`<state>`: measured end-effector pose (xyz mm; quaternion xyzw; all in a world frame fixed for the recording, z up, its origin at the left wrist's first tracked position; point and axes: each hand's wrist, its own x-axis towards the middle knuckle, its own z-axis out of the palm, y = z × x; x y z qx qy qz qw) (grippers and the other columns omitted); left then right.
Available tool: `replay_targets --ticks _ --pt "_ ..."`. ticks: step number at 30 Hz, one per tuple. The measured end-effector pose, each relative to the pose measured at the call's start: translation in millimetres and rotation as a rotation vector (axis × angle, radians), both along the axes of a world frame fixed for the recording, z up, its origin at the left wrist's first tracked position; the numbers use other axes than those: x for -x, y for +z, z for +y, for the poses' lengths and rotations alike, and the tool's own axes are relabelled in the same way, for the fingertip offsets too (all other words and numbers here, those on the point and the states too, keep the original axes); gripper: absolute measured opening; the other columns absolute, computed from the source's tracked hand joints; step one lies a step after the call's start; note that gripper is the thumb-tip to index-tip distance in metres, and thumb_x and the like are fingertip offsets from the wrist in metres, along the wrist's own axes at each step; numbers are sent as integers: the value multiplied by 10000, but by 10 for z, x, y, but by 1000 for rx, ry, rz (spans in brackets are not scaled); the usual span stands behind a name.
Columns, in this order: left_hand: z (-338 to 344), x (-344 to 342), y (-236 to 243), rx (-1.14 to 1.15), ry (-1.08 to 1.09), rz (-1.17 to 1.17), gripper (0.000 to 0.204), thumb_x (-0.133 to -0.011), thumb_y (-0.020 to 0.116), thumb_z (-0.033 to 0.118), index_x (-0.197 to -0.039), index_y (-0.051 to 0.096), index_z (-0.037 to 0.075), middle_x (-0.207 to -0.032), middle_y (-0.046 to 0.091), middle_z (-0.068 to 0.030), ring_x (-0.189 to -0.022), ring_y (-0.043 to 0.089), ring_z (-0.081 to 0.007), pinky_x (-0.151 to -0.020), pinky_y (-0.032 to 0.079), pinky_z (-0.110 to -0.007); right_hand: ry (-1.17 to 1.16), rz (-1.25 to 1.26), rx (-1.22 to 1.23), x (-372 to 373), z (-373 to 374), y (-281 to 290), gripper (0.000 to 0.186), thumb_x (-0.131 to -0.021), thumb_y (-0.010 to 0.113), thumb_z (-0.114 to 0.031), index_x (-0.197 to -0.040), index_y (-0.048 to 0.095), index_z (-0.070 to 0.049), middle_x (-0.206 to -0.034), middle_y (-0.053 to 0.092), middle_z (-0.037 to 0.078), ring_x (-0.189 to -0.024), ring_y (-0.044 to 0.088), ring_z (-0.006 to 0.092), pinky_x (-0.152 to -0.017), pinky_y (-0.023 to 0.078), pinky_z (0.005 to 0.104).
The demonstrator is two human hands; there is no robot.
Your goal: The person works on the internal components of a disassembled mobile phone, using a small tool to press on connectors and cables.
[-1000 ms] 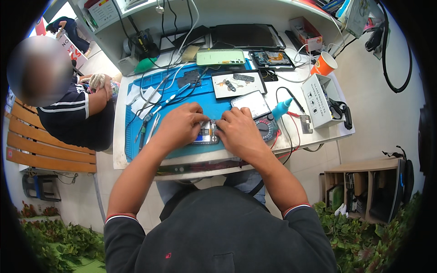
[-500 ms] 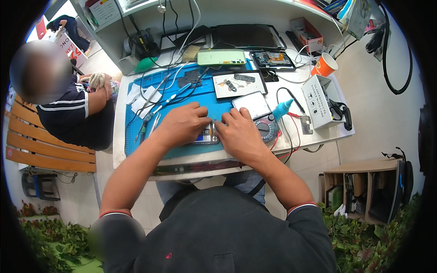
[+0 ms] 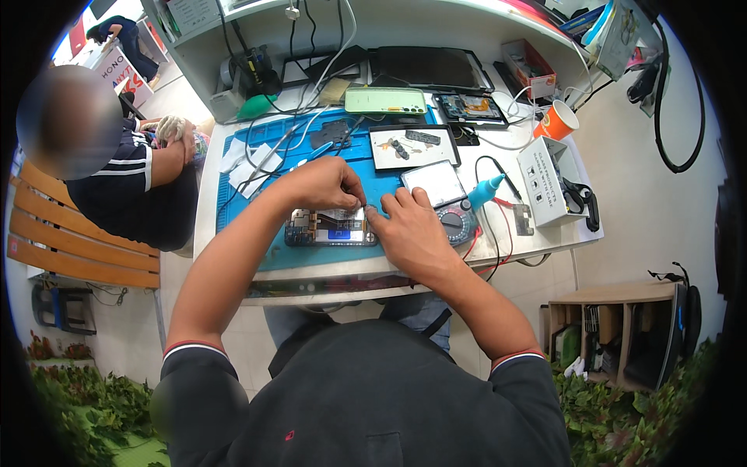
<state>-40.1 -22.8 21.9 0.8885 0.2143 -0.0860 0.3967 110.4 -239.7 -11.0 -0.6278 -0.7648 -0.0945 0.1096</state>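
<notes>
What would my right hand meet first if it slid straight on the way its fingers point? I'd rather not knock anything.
Probably the left hand: the right hand points up-left across the opened phone, fingertips already nearly touching.

Left hand (image 3: 323,185) and right hand (image 3: 408,229) press an opened phone (image 3: 331,228) on the blue mat (image 3: 389,187)

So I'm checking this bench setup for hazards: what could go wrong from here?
The opened phone lies near the mat's front edge under both hands, left hand and right hand; a slip might push it off. The small loose parts on the white tray could scatter if bumped. The orange cup stands among cables and could tip.
</notes>
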Motion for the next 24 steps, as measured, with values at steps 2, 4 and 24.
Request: replay_targets --ticks 2,4,24 --pt "80 -52 -45 0 -16 11 263 -922 895 202 -1136 928 52 -983 892 -125 -871 824 -207 -869 643 -370 11 -24 2 8 -6 -16 390 -994 687 -120 -1341 819 -2 -1147 719 119 -1178 633 303 -1080 457 469" --pt "144 -90 -71 -21 -17 29 266 -908 906 223 -1114 932 57 -984 894 -129 -886 828 -221 -864 642 -379 20 -39 -1 5 -3 -11 392 -993 688 -125 -1340 817 8 -1147 721 117 -1173 630 298 -1078 456 466" --pt "230 -214 -45 105 -59 47 196 -953 943 188 -1070 929 31 -912 887 -79 -779 819 -138 -742 652 -310 25 -54 -9 6 -30 -25 441 -986 696 -131 -1387 784 29 -1139 724 126 -1162 629 298 -1089 453 476"
